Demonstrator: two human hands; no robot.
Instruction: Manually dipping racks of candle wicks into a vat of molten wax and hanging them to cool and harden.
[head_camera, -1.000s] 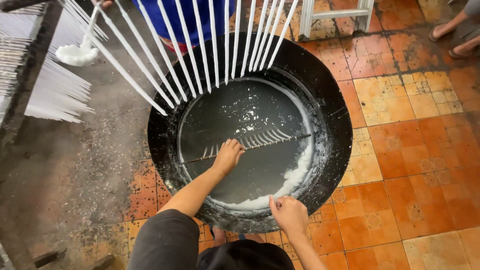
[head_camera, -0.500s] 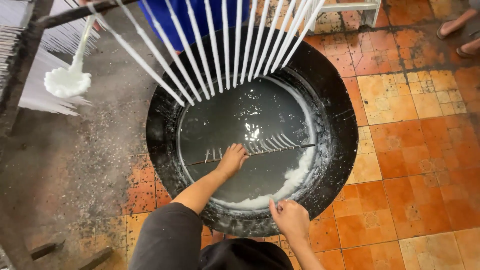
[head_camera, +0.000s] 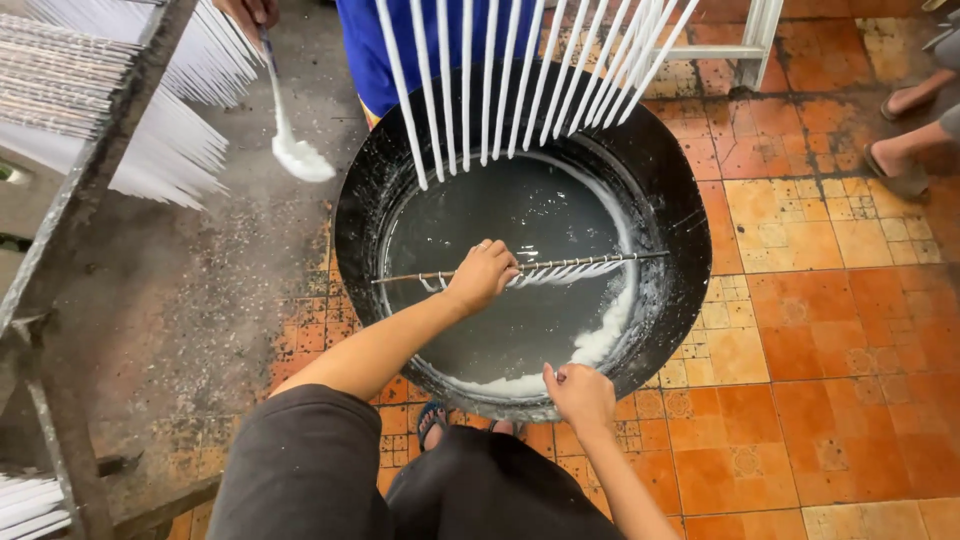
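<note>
Gripping: the left hand (head_camera: 482, 275) is closed around a thin metal rod (head_camera: 560, 264) laid across a wide black pan (head_camera: 680, 200), near the rod's left half.
Rod: it spans the pan from side to side just above the liquid, carrying a row of short white-coated strands (head_camera: 565, 271) that slant down to the right of the left hand.
Right hand: the right hand (head_camera: 582, 395) rests on the pan's near rim, fingers curled over the edge, well apart from the left hand.
Pan: it sits on the floor and holds dark liquid (head_camera: 520, 220) with a white crust (head_camera: 600, 340) along the right and near inner wall.
Above the pan: a fan of long white sticks (head_camera: 520, 80) hangs over the far rim, in front of a person in blue clothing (head_camera: 365, 50).
Left of the pan: another person's hand (head_camera: 248, 12) holds a white-coated ladle (head_camera: 295, 150) over the grey floor (head_camera: 200, 280).
Rack: a dark frame (head_camera: 90, 190) at the left edge carries more bundles of white sticks.
Right side: orange floor tiles (head_camera: 840, 330), with a sandalled foot (head_camera: 900, 175) at the upper right.
</note>
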